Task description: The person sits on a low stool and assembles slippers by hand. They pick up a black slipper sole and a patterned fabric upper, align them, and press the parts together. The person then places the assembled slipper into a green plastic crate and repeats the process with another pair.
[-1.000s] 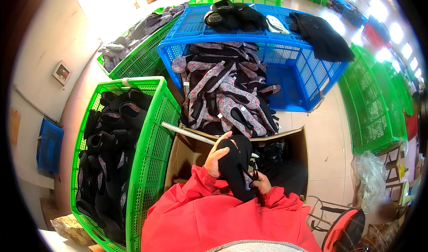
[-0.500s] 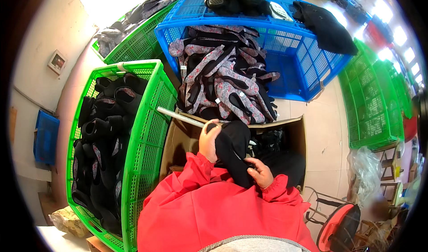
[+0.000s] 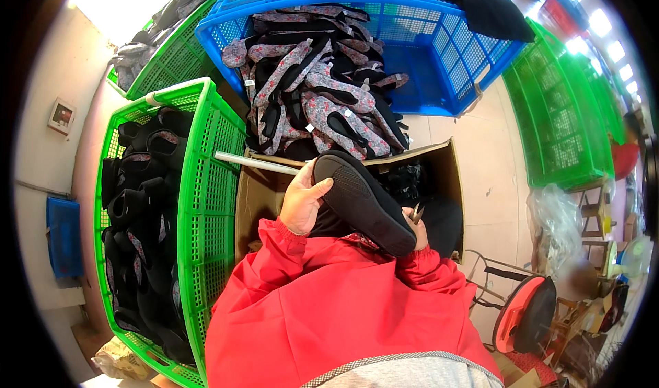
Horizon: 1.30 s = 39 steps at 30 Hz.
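In the head view, the left hand (image 3: 302, 201) has its fingers closed around the upper end of the black shoe (image 3: 367, 206), sole up over the cardboard box (image 3: 443, 168). The right hand (image 3: 420, 234), fingers curled around a pointed metal tool (image 3: 417, 213), sits beside the lower end; a steady left grip and points angled off the fabric seem wise.

Gripping a black shoe (image 3: 368, 198) by one end in the left hand (image 3: 301, 199), with its sole (image 3: 355, 201) in view. Holding a pointed metal tool (image 3: 417, 213) in the right hand (image 3: 418, 233). Reaching over an open cardboard box (image 3: 453, 175), beside a green plastic crate (image 3: 213, 182) of black shoes (image 3: 154, 271).
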Tool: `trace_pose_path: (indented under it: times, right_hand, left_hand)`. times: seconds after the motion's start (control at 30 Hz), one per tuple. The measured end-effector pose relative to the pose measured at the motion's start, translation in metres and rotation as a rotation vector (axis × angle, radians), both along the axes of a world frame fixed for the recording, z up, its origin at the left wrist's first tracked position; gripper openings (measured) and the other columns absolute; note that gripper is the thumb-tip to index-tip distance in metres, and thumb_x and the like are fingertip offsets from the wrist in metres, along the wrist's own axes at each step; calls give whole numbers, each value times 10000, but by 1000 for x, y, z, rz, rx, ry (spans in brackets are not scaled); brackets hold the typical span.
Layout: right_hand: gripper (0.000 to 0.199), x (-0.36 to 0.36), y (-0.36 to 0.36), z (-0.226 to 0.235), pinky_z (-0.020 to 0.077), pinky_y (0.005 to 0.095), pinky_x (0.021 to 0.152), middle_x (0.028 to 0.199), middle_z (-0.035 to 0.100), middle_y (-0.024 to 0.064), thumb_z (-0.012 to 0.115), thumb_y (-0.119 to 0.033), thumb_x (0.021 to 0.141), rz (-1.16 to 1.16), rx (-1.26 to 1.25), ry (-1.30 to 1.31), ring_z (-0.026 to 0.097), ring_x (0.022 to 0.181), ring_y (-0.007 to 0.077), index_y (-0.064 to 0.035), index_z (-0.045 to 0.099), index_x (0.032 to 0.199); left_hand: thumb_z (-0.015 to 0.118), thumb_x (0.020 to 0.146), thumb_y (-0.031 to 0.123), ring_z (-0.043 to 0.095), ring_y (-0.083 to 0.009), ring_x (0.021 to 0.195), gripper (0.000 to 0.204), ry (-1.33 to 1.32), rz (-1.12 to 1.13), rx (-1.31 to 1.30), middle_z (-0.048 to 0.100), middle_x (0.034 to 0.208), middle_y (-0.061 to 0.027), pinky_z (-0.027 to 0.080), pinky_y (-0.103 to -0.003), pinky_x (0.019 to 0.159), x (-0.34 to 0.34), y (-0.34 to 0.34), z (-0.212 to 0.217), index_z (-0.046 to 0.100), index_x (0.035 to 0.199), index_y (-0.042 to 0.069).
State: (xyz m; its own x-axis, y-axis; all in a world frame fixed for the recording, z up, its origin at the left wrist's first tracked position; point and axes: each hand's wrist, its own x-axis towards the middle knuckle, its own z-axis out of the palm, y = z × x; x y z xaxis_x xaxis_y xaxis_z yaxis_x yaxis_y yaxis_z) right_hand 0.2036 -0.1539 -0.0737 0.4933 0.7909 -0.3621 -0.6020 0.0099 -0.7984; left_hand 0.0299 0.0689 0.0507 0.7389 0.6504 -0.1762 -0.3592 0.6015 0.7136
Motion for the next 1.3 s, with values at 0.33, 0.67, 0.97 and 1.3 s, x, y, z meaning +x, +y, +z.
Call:
trace_pose_path:
  times: [0.33,0.67,0.97,1.3]
  right_hand:
    - [184,3,-2,-29,504,233,683,845,667,17,605,-194,955,-14,-142,63,619,735,89,-25,647,1017]
    - [240,-25,26,35,554,289,701,938,694,110,559,-204,977,-49,191,414,673,777,179,13,629,1055]
    - [179,-32,26,20,554,287,724,921,683,92,564,-83,937,-54,121,380,663,790,171,12,627,1074]
    - [228,-28,23,12,568,309,719,951,688,133,508,-136,966,-50,191,508,678,803,202,22,635,1070]
  left_hand:
    - [619,866,-36,608,-169,1040,417,138,167,209,626,1161,-100,476,-294,933,4,-12,-12,495,1264,-49]
    - [630,900,165,525,-272,1200,501,-140,-142,-325,545,1301,-139,395,-441,1051,6,-50,-26,443,1337,6]
    - [637,839,43,560,-250,1149,450,-18,-354,-273,592,1242,-125,422,-398,1022,18,-86,-27,511,1267,-12]
    - [621,834,29,528,-229,1198,508,-79,-443,-202,560,1299,-121,371,-368,1066,22,-89,-27,483,1319,-33]
